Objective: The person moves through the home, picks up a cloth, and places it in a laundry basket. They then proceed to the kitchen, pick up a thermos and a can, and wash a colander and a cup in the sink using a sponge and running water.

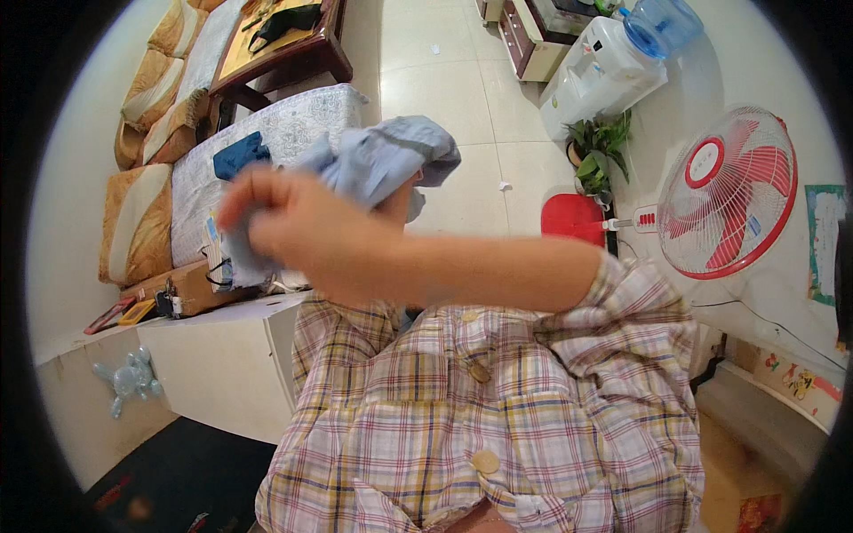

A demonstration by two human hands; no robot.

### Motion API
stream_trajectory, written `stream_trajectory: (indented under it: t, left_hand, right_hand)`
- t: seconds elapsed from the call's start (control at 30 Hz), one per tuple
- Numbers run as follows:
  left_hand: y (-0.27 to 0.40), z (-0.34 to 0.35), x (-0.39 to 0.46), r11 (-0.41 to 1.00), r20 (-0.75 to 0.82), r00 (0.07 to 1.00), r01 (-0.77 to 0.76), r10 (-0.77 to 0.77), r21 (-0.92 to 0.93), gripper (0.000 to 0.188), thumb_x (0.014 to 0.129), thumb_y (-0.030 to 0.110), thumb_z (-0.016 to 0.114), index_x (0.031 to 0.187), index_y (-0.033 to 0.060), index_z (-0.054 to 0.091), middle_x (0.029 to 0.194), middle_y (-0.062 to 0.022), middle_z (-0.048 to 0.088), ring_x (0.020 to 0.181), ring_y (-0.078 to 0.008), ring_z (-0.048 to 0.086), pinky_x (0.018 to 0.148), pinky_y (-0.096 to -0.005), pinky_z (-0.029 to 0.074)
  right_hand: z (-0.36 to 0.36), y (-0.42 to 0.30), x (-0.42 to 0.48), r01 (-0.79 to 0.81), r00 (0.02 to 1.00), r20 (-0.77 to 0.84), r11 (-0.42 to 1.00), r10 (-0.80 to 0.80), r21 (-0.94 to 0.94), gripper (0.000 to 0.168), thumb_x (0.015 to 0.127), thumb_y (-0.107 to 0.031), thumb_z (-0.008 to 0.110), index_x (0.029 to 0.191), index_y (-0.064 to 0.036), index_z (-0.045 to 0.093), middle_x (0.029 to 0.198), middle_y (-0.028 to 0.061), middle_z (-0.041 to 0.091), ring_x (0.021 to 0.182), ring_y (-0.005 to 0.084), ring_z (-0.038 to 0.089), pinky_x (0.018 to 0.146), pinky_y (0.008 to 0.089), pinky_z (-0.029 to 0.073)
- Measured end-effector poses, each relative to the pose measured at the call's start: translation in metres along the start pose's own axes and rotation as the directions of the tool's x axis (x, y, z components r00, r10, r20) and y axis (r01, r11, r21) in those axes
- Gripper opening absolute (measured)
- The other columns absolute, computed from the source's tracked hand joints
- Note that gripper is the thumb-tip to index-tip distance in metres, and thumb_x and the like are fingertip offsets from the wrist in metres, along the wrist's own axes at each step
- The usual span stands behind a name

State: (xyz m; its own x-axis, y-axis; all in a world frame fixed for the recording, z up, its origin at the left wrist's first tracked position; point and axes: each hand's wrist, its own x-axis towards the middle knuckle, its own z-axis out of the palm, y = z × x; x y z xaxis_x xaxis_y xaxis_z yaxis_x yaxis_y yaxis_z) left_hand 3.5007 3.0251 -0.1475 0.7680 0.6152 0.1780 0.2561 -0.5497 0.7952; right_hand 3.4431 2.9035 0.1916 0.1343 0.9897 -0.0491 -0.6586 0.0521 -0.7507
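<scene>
A light blue cloth garment [393,156] is bunched up in front of me, above the covered seat and the tiled floor. My right arm reaches across my body to the left. My right hand [273,216], blurred by motion, has curled fingers, and a greyish-blue piece of cloth hangs from them. Part of my left hand [400,202] shows just beyond my right forearm, against the underside of the garment; its fingers are hidden by the cloth. A folded dark blue cloth [241,156] lies on the patterned seat cover [293,123], just beyond my right hand.
A white cabinet [220,366] stands at left, near a cardboard box [193,286]. Beyond the seat is a wooden table [266,50]. At right are a red-and-white fan [730,193], a red stool [572,218], a potted plant [596,160] and a water dispenser [596,73].
</scene>
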Motion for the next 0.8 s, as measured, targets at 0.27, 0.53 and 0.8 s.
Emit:
stream_trajectory:
  t: [0.27, 0.53, 0.8]
  left_hand:
    - [0.037, -0.111, -0.069, 0.988, -0.099, 0.983, 0.149, -0.152, -0.038, 0.031, 0.090, 0.027, 0.051, 0.110, 0.0036, 0.054, 0.102, -0.0139, 0.062, 0.086, -0.0278, 0.061, 0.077, -0.0370, 0.050]
    - [0.132, -0.146, -0.133, 0.987, -0.076, 0.992, 0.112, -0.104, 0.116, 0.033, 0.089, 0.030, 0.051, 0.110, 0.0039, 0.054, 0.102, -0.0147, 0.062, 0.086, -0.0286, 0.061, 0.075, -0.0379, 0.050]
    - [0.195, -0.079, -0.164, 0.966, 0.263, 0.965, -0.086, 0.020, 0.244, 0.035, 0.089, 0.032, 0.052, 0.110, 0.0043, 0.055, 0.102, -0.0155, 0.062, 0.086, -0.0295, 0.061, 0.074, -0.0388, 0.049]
  right_hand:
    - [0.002, 0.052, -0.066, -0.186, 0.964, 0.219, 0.971, 0.150, 0.152, 0.025, 0.075, 0.005, 0.044, 0.094, -0.004, 0.056, 0.087, 0.0009, 0.052, 0.078, 0.0086, 0.046, 0.069, 0.0210, 0.037]
    - [-0.013, 0.045, -0.109, -0.247, 0.936, 0.330, 0.893, 0.120, 0.375, 0.025, 0.074, 0.006, 0.046, 0.095, -0.005, 0.055, 0.089, -0.0003, 0.052, 0.081, 0.0071, 0.046, 0.071, 0.0186, 0.038]
    - [-0.076, 0.022, -0.106, 0.102, 0.994, -0.082, 0.842, -0.069, 0.529, 0.024, 0.076, 0.008, 0.047, 0.094, -0.006, 0.056, 0.086, -0.0009, 0.052, 0.074, 0.0067, 0.048, 0.063, 0.0180, 0.041]
